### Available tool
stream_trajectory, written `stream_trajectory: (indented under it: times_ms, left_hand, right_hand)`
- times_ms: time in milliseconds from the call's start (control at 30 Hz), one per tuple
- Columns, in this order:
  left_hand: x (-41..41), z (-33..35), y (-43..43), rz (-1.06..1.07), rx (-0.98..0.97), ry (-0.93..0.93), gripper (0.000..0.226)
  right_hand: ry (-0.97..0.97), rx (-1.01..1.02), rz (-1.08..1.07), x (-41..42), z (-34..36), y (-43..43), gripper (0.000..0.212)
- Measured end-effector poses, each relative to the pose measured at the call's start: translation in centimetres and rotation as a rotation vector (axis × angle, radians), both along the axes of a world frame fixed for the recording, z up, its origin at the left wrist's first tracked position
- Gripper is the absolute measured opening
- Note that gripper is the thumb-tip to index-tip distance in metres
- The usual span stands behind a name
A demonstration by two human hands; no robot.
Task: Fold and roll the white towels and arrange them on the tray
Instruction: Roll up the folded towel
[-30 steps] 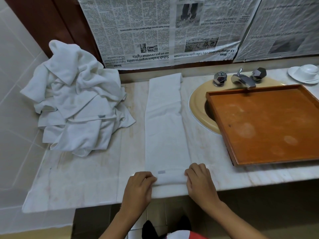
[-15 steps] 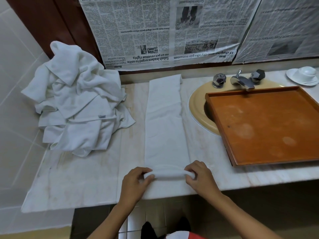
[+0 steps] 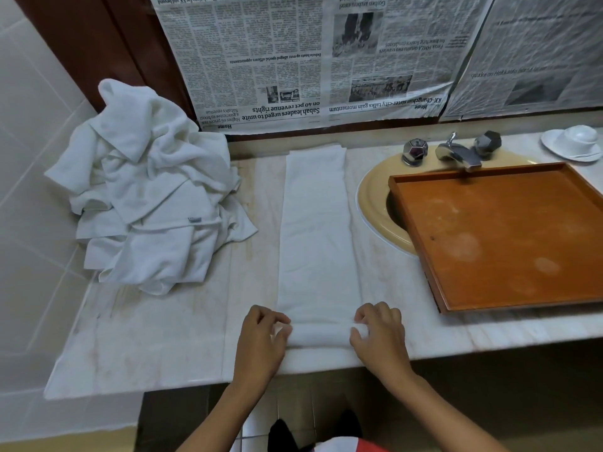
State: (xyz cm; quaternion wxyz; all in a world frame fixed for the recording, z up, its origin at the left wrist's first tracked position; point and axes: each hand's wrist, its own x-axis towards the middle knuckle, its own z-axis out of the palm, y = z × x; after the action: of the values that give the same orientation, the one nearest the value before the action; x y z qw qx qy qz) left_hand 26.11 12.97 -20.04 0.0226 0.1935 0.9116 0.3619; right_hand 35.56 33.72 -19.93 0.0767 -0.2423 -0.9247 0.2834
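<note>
A white towel (image 3: 315, 230), folded into a long narrow strip, lies on the marble counter (image 3: 156, 334) and runs from the back wall to the front edge. Its near end is rolled into a small tube (image 3: 321, 336). My left hand (image 3: 261, 340) grips the tube's left end with curled fingers. My right hand (image 3: 380, 337) grips the right end the same way. An orange wooden tray (image 3: 496, 236) with nothing in it sits over the sink to the right. A heap of loose white towels (image 3: 146, 197) lies at the back left.
The tray covers most of a yellow sink basin (image 3: 375, 207), with a chrome tap (image 3: 456, 153) behind it. A white cup on a saucer (image 3: 574, 143) stands at the far right. Newspaper sheets (image 3: 310, 60) hang on the back wall. A tiled wall bounds the left side.
Both hands have turned the towel's near end over on itself, first lifting the edge, then rolling it into a small tube. The roll has shifted slightly away from the counter's front edge.
</note>
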Motion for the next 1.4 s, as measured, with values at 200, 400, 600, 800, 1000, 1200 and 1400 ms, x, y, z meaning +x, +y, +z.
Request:
stream_trajectory:
  times_ms: [200, 400, 600, 800, 1000, 1200, 1400]
  left_hand:
    - [1.0, -1.3, -0.3, -0.23, -0.117, 0.373, 0.03]
    - [1.8, -1.7, -1.2, -0.274, -0.13, 0.411, 0.03]
    - [0.2, -1.9, -0.7, -0.309, -0.156, 0.391, 0.028]
    - [-1.2, -1.1, -0.2, -0.325, -0.166, 0.283, 0.028]
    - [-0.4, 0.0, -0.4, -0.282, -0.058, -0.039, 0.033]
    - [0.2, 0.6, -0.8, -0.178, 0.045, -0.311, 0.018]
    - [0.8, 0.9, 0.5, -0.089, -0.129, -0.036, 0.016]
  right_hand:
    - [0.164, 0.334, 0.234, 1.4, -1.1, -0.4, 0.025]
    - [0.123, 0.371, 0.304, 2.8, -1.6, 0.0, 0.046]
    - [0.137, 0.399, 0.272, 1.8, -1.8, 0.4, 0.041]
    - [0.134, 0.345, 0.29, 0.9, -1.2, 1.3, 0.022]
    - [0.033, -0.046, 0.274, 1.9, -0.8, 2.0, 0.028]
    - [-0.017, -0.322, 0.113, 3.0, -0.3, 1.0, 0.014]
    - [-0.032, -0.288, -0.054, 1.4, 0.9, -0.2, 0.025]
